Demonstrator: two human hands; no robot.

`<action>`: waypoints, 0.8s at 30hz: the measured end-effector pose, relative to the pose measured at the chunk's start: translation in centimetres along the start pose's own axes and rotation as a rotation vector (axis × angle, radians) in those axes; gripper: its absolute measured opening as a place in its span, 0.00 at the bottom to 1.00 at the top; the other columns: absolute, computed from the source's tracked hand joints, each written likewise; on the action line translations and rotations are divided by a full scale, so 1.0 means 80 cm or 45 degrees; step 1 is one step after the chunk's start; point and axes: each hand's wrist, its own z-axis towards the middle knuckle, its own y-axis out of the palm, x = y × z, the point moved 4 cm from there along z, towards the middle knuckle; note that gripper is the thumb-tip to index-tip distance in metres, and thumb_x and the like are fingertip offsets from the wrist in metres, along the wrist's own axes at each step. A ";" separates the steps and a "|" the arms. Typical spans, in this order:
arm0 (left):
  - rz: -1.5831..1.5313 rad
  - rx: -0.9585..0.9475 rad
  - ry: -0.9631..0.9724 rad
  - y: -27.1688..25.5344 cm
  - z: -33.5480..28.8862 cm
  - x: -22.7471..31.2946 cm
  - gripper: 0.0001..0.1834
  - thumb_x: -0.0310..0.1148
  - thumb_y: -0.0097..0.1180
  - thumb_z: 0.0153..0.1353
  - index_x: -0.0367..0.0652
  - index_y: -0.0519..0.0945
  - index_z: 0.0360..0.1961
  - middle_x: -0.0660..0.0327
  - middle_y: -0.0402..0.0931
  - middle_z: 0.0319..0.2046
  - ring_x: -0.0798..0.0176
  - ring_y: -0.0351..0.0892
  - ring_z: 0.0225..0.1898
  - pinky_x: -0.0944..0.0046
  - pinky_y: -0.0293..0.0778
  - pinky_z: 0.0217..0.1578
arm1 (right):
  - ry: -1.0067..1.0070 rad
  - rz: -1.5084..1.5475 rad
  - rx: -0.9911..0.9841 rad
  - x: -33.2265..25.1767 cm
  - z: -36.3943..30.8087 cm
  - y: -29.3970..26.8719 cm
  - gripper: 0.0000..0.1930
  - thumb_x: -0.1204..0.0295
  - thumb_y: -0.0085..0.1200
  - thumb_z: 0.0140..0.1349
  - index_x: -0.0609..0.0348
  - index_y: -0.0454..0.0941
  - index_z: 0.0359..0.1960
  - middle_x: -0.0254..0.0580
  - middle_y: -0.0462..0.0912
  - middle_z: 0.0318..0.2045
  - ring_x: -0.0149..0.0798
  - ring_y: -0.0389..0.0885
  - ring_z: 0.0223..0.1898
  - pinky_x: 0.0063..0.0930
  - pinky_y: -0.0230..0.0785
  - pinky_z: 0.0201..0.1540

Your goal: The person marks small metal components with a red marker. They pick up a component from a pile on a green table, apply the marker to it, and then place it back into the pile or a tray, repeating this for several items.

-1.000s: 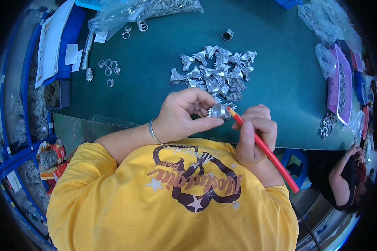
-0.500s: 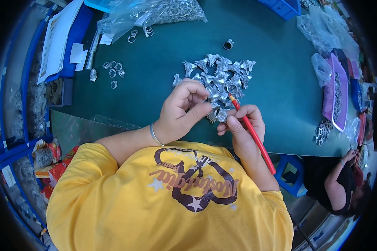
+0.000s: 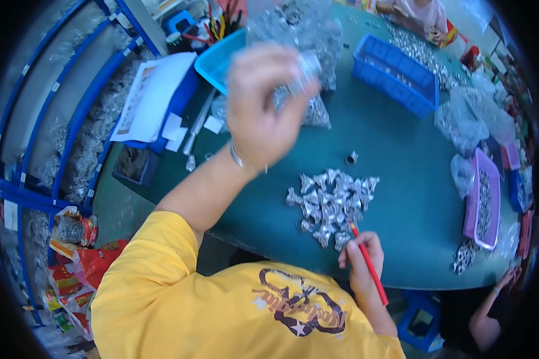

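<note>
My left hand (image 3: 262, 105), wearing a bangle, is raised over the far left of the table and smeared by motion. Its curled fingers hold a blurred silvery metal piece (image 3: 307, 70). By the table's near edge, my right hand (image 3: 363, 254) grips a red pencil (image 3: 371, 267), its tip pointing at a cluster of silver rings (image 3: 332, 206) with sculpted heads. One ring (image 3: 341, 240) lies close to the right fingertips; I cannot tell whether they touch it. A single ring (image 3: 351, 158) sits apart beyond the cluster.
Beyond my left hand are a teal tray (image 3: 212, 67) and a clear bag of rings (image 3: 317, 110). A metal rod (image 3: 199, 122) lies beside papers (image 3: 156, 96). A blue bin (image 3: 395, 75) stands far off, a purple basket (image 3: 478, 197) at right. Other people sit around the table.
My left hand has left the cluster and risen toward the far left, carrying a silvery piece. The right hand still grips the red pencil. The whole view has shifted.
</note>
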 end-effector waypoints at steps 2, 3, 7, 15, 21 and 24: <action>0.128 0.232 0.107 -0.006 0.053 -0.051 0.18 0.14 0.60 0.49 0.38 0.70 0.40 0.53 0.71 0.39 0.62 0.75 0.36 0.69 0.72 0.36 | 0.025 -0.002 -0.004 0.001 -0.001 0.002 0.06 0.74 0.49 0.62 0.59 0.64 0.34 0.37 0.75 0.20 0.24 0.72 0.21 0.14 0.65 0.24; 0.156 0.303 0.082 -0.013 0.078 -0.072 0.16 0.14 0.59 0.50 0.38 0.71 0.39 0.55 0.73 0.37 0.63 0.75 0.35 0.70 0.72 0.34 | 0.024 -0.016 -0.011 -0.001 -0.002 0.005 0.06 0.74 0.49 0.62 0.59 0.64 0.34 0.37 0.75 0.20 0.24 0.72 0.21 0.14 0.65 0.24; 0.781 -0.236 -0.009 0.010 0.130 -0.145 0.10 0.24 0.57 0.50 0.37 0.77 0.36 0.52 0.76 0.31 0.53 0.76 0.30 0.63 0.72 0.32 | -0.023 -0.045 0.002 -0.010 -0.005 0.004 0.06 0.75 0.50 0.62 0.59 0.64 0.34 0.38 0.75 0.20 0.24 0.72 0.21 0.15 0.65 0.24; 0.269 -0.074 0.172 0.025 0.051 -0.025 0.04 0.21 0.58 0.50 0.37 0.79 0.29 0.54 0.78 0.30 0.57 0.79 0.31 0.65 0.72 0.34 | -0.373 -0.375 0.330 0.001 0.012 -0.043 0.09 0.81 0.55 0.56 0.60 0.66 0.32 0.32 0.73 0.23 0.23 0.70 0.24 0.16 0.64 0.27; -0.275 -1.082 -0.542 0.058 -0.149 0.086 0.14 0.28 0.62 0.49 0.40 0.78 0.39 0.54 0.76 0.41 0.51 0.75 0.45 0.58 0.70 0.46 | -0.598 -0.871 0.300 -0.006 0.063 -0.038 0.13 0.79 0.61 0.49 0.60 0.69 0.33 0.41 0.75 0.25 0.37 0.77 0.28 0.26 0.69 0.33; -0.253 -1.179 -0.737 0.060 -0.202 0.105 0.15 0.29 0.62 0.50 0.40 0.78 0.41 0.53 0.75 0.45 0.51 0.73 0.47 0.58 0.69 0.49 | -0.646 -1.050 0.284 -0.004 0.086 -0.031 0.14 0.78 0.62 0.45 0.60 0.69 0.31 0.43 0.76 0.26 0.44 0.76 0.29 0.33 0.68 0.33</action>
